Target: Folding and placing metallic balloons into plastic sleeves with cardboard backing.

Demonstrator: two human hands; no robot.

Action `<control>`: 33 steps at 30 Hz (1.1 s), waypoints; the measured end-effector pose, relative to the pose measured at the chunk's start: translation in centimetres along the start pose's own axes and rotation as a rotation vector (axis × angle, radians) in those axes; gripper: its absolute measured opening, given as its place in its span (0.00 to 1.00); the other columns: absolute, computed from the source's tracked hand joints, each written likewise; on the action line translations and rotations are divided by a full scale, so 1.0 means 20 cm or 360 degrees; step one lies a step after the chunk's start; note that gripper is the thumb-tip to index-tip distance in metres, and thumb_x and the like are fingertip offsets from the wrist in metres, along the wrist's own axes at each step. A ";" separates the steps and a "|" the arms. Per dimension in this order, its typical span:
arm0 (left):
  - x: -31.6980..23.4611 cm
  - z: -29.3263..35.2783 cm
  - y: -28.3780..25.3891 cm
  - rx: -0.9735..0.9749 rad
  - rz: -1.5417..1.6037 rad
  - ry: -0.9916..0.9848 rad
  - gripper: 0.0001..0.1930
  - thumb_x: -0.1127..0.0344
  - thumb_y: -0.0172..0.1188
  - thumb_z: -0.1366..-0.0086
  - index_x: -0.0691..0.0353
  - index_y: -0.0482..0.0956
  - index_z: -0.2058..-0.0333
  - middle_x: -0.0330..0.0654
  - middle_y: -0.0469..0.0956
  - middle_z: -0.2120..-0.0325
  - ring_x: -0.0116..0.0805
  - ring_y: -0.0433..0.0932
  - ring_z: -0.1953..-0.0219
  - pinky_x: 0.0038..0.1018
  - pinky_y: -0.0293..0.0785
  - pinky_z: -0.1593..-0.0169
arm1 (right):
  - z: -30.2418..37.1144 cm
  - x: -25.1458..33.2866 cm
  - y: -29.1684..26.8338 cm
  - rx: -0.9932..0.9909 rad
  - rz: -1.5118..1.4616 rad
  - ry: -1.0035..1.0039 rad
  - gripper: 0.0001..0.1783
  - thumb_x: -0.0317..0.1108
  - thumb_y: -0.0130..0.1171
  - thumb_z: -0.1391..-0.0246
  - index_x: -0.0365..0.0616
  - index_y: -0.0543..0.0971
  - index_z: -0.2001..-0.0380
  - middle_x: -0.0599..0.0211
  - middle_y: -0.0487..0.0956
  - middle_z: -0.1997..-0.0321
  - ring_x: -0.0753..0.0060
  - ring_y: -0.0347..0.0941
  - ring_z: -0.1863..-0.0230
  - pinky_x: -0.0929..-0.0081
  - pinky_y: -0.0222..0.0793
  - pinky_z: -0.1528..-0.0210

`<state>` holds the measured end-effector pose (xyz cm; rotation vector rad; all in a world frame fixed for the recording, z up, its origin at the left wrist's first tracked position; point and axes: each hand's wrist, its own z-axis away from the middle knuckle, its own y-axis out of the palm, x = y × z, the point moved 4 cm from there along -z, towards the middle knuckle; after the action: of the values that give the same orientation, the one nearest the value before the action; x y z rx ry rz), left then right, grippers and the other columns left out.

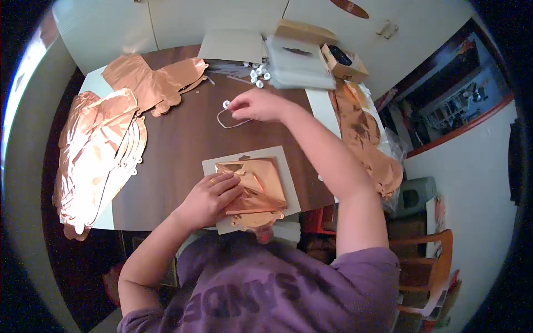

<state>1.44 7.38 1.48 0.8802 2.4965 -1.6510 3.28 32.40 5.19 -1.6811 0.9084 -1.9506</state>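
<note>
- Folded foil [265, 186], pressed under outstretched left fingers [226, 185], might unfold if released.
- Toward twelve o'clock, white loop [225, 127] is pinched by right fingers [240, 104]; slack might snag.

The left hand [215, 195] presses on folded copper foil [271, 176] lying on a card [290, 190] at the tabletop's [177, 150] near edge. The right hand [256, 105], farther forward, pinches a pale looped ribbon [224, 126] beside a small white roll [226, 104]. Foil sheets [150, 83] spread at left; white rolls [260, 75] cluster near a clear bag [300, 66].
</note>
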 end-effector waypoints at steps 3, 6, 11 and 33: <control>0.00 0.00 0.00 0.0055 0.0059 -0.0052 0.19 0.67 0.60 0.45 0.61 0.77 0.52 0.48 0.76 0.50 0.49 0.73 0.45 0.44 0.69 0.42 | 0.22 0.03 -0.18 -0.0050 0.0207 0.0341 0.16 0.39 0.61 0.50 0.41 0.81 0.60 0.64 0.83 0.61 0.70 0.78 0.62 0.71 0.73 0.57; 0.00 0.00 0.01 0.0050 0.0037 -0.0043 0.19 0.68 0.60 0.45 0.60 0.78 0.53 0.48 0.76 0.51 0.49 0.73 0.45 0.44 0.69 0.42 | 0.56 -0.05 -0.26 0.0034 0.0670 0.0375 0.17 0.39 0.63 0.53 0.40 0.80 0.62 0.65 0.81 0.63 0.69 0.77 0.64 0.71 0.72 0.59; 0.00 0.00 0.00 0.0018 -0.0025 0.0004 0.21 0.67 0.63 0.51 0.62 0.77 0.56 0.48 0.76 0.51 0.46 0.73 0.45 0.41 0.69 0.42 | 1.14 0.01 -0.13 0.0053 0.0382 0.0788 0.23 0.39 0.67 0.57 0.41 0.78 0.56 0.63 0.76 0.60 0.66 0.72 0.61 0.71 0.70 0.57; 0.08 -0.17 -0.21 0.0104 0.0479 -0.0345 0.22 0.75 0.56 0.49 0.60 0.77 0.52 0.53 0.80 0.63 0.53 0.79 0.61 0.40 0.77 0.55 | 0.99 0.36 0.55 -0.0609 0.0656 0.0119 0.37 0.39 0.66 0.54 0.38 0.67 0.42 0.51 0.72 0.45 0.48 0.67 0.44 0.54 0.59 0.39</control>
<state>-0.83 9.81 6.09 0.9682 2.0650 -1.6352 20.14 15.70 3.84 -1.4577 1.5961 -1.6404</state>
